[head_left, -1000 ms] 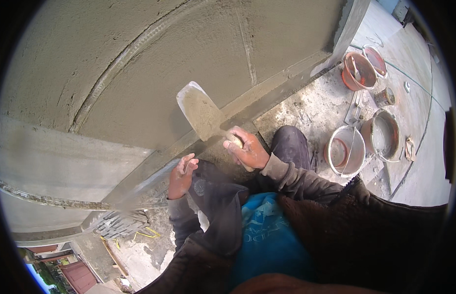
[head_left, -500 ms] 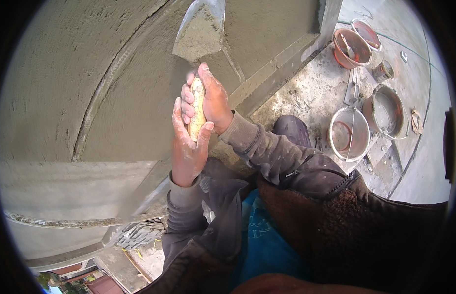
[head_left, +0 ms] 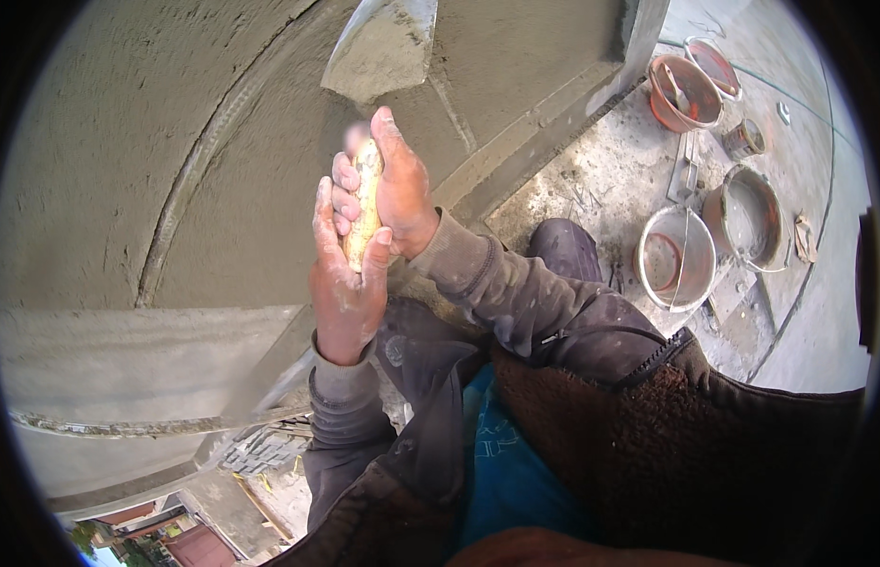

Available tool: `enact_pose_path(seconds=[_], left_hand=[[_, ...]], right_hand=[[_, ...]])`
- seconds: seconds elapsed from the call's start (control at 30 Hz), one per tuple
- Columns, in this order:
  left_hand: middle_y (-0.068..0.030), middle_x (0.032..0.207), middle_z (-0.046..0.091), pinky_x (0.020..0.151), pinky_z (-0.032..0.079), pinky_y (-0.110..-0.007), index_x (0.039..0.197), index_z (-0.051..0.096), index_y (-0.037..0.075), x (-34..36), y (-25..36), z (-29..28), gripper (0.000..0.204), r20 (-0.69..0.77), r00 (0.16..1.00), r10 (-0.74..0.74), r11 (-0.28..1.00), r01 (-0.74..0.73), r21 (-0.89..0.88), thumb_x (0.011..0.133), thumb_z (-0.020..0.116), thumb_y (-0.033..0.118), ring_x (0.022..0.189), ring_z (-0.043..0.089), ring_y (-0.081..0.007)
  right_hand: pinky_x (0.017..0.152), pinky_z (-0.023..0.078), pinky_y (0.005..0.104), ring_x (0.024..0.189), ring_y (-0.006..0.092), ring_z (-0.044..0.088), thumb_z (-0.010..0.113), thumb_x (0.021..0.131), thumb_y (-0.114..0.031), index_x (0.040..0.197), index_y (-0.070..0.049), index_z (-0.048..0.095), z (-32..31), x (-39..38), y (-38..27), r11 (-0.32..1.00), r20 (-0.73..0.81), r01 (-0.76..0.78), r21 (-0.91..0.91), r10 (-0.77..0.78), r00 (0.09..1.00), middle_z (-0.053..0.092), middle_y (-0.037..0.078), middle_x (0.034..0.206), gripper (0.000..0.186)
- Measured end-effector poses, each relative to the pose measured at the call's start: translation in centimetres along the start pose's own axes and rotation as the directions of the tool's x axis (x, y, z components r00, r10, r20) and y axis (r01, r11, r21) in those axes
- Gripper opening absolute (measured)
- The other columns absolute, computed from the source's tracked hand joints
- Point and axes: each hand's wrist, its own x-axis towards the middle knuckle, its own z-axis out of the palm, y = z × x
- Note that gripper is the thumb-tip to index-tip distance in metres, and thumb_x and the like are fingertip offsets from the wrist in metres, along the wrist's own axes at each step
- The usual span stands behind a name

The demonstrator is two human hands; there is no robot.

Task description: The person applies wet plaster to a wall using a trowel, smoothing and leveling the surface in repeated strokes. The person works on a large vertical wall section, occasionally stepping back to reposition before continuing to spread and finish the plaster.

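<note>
A trowel with a pointed metal blade and a pale yellowish handle lies against the wet grey plaster of the wall. My right hand is wrapped round the handle, thumb stretched along it toward the blade and fingers curled over the far side. Lower down, my left hand closes round the butt of the handle between thumb and fingers. Grey smears of plaster cover both hands. A blurred patch hides the spot where handle and blade meet.
At the right stand a whitish bucket, a dark bucket, an orange tub with a tool inside, another tub and a small can. A curved groove crosses the plaster. Stacked grey slabs show at lower left.
Both hands and the trowel have shifted slightly left and a little upward across the plaster. The grip of each hand looks the same.
</note>
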Motion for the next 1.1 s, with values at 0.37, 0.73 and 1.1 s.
enact_pose_path(seconds=[0.37,0.73,1.1], left_hand=[[-0.0288,0.121,0.062,0.089,0.051,-0.039,0.152,0.026,-0.003,-0.4,1.0,-1.5,0.073,-0.101,0.994,0.049,0.993,-0.038,0.111,0.096,0.061,0.028,0.11,0.064,-0.0398],[-0.0287,0.124,0.06,0.09,0.051,-0.038,0.15,0.03,-0.006,-2.5,-0.2,-4.2,0.071,-0.193,0.978,0.077,0.987,-0.047,0.155,0.098,0.058,0.034,0.112,0.063,-0.0365],[-0.0237,0.123,0.063,0.072,0.054,-0.03,0.152,0.03,-0.003,-5.8,-1.3,-8.1,0.073,-0.25,0.968,-0.032,0.987,0.07,0.146,0.099,0.053,0.042,0.098,0.067,-0.025]], right_hand=[[0.037,0.042,0.0337,0.043,0.0158,0.044,0.029,0.104,-0.058,0.095,-0.012,0.04,2.2,-0.1,0.9,0.998,-0.103,-0.051,0.021,0.053,0.993,0.047,0.005,0.066,0.048],[0.037,0.042,0.0337,0.043,0.0161,0.044,0.026,0.103,-0.061,0.093,-0.013,0.039,3.6,-0.4,4.6,0.991,-0.115,-0.133,0.007,0.133,0.984,0.046,0.005,0.066,0.051],[0.039,0.044,0.0342,0.045,0.0153,0.046,0.024,0.103,-0.061,0.095,-0.014,0.037,4.6,-1.3,9.5,0.979,-0.099,-0.203,-0.014,0.201,0.975,0.046,0.004,0.066,0.05]])
